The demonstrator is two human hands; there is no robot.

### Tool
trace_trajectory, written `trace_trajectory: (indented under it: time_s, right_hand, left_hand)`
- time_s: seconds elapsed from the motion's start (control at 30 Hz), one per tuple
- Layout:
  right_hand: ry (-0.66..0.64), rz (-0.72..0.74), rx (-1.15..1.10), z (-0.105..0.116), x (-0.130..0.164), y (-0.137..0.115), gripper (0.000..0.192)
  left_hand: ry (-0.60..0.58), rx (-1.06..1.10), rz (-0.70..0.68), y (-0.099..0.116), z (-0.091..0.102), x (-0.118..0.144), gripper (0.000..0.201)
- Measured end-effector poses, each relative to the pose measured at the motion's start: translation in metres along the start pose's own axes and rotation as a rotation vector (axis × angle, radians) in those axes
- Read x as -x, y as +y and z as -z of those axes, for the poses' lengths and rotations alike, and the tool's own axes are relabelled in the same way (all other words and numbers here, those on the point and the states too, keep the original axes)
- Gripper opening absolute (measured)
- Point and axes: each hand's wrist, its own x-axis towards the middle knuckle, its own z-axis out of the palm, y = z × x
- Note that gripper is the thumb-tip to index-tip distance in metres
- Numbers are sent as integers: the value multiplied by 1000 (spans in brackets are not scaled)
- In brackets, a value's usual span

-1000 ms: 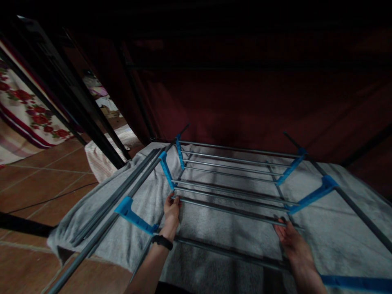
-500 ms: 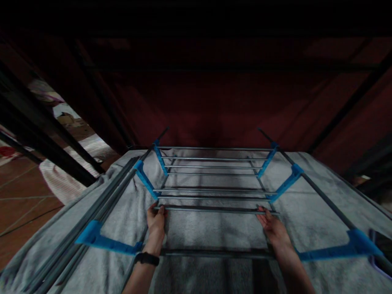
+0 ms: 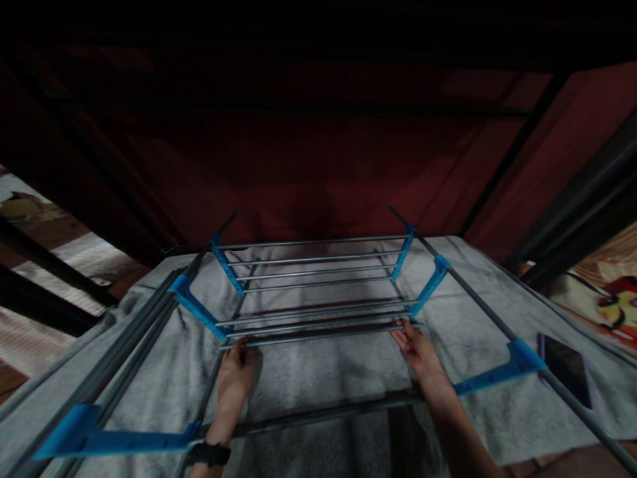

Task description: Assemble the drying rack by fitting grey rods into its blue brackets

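Observation:
A thin grey metal rod (image 3: 323, 335) lies crosswise between my hands. My left hand (image 3: 235, 378) is closed around its left end, thumb and fingers on the tube. At the other end, the fingers of my right hand (image 3: 418, 348) pinch it. The rod is just in front of a rack frame, close to the crossbars (image 3: 318, 309) fitted between a left blue bracket (image 3: 200, 311) and a right blue bracket (image 3: 430, 289). Nearer to me, another left bracket (image 3: 117, 441) and right bracket (image 3: 500, 375) sit on the side tubes. A thicker crossbar (image 3: 338, 413) passes below my wrists.
Several loose grey tubes (image 3: 117, 345) lie along the left side. Grey fleece cloth (image 3: 478, 418) spreads beneath the rack. A phone (image 3: 567, 368) rests at the right, partly behind a side tube. Dark red fabric (image 3: 308, 172) and dark frame bars stand behind.
My view has turned to the right, bringing the phone more fully into sight. Both hands have carried the rod slightly away from me, closer to the fitted crossbars.

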Motion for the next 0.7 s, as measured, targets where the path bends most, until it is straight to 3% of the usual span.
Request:
trace_trajectory:
  time_s: [0.13,0.3,0.5,0.6,0.7]
  right_hand:
    - [-17,6,-22,-3,0,0,28]
    - [0,-9,-17,-4,-1,2,26]
    - [9,-14,-1,-9,2,0,27]
    - [-3,-20,-3,-15,6,-3,25]
    - [-29,-31,-45,-23,12,-8,25]
  left_hand:
    - [-47,-293,-96,5,6,12,41]
    - [-61,-472,-175,3,7,21,45]
    - [68,-685,-420,9,10,26,48]
    - [120,-711,-535,12,8,25,44]
    - [69,-652,-670,11,3,22,44]
